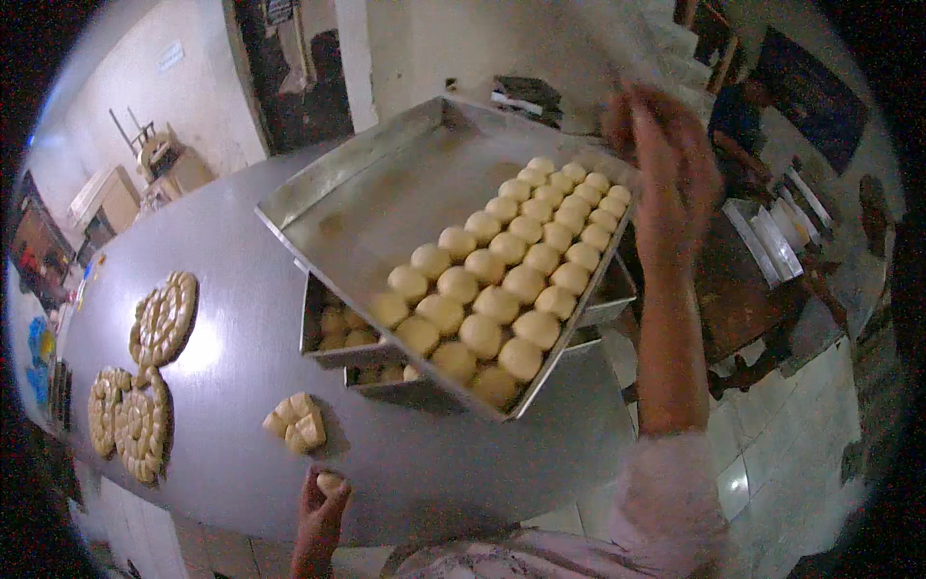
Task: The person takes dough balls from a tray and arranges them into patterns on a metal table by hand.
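My left hand (318, 507) is at the table's near edge, its fingers closed round a small pale dough piece (330, 482). Just beyond it on the metal table (231, 318) lies a small cluster of cut dough pieces (296, 423). My right hand (666, 174) is raised by the far right corner of a large metal tray (352, 154); motion blurs its fingers, so what they hold, if anything, does not show. Rows of round dough balls (482, 289) fill the tray's right side, while its left part is bare metal.
Under the tilted tray sit other trays (357, 357) with dough balls. Flat coils of cut dough (145, 425) lie at the table's left. To the right, a person (743, 135) is near a brown table (752, 309) with metal pans (767, 241). A doorway (294, 77) opens behind.
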Demonstrator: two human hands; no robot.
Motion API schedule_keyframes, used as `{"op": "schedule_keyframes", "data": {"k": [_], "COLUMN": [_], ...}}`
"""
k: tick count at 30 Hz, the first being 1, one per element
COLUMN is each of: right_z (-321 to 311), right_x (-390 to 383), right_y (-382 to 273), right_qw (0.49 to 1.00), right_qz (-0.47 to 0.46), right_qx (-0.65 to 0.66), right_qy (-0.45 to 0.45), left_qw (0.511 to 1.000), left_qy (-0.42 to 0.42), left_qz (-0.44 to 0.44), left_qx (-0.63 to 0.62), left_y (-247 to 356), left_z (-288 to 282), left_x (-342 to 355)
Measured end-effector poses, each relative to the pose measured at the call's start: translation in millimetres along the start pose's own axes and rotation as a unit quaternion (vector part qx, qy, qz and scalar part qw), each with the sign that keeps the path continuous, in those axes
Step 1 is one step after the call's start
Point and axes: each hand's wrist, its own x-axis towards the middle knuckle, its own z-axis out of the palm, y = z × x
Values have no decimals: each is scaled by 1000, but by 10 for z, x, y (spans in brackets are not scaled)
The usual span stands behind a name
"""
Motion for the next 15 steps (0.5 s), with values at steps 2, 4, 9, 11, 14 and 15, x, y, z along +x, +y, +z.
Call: {"op": "schedule_keyframes", "data": {"k": [2,4,9,11,14,15], "right_z": [204,122,255,-47,-302,-187], "right_x": [-960,-1724,-3371,-3721,-3728,-3671], "right_y": [-294,-538,-209,-41,151,237], "right_qw": [982,906,859,849,795,796], "right_qz": [68,-129,167,218,-41,-53], "right_qx": [45,46,57,-23,-326,-381], "right_qy": [-172,-400,-480,-481,-510,-467], "left_qw": [983,978,924,905,872,839], "left_qy": [-28,-150,-305,-268,45,133], "left_qz": [-50,-4,-118,34,238,228], "left_qx": [-176,148,198,328,426,477], "left_y": [-11,8,152,189,80,148], "left_z": [-118,131,156,-438,-1463,-1650], "left_x": [3,73,17,191,651,816]}}
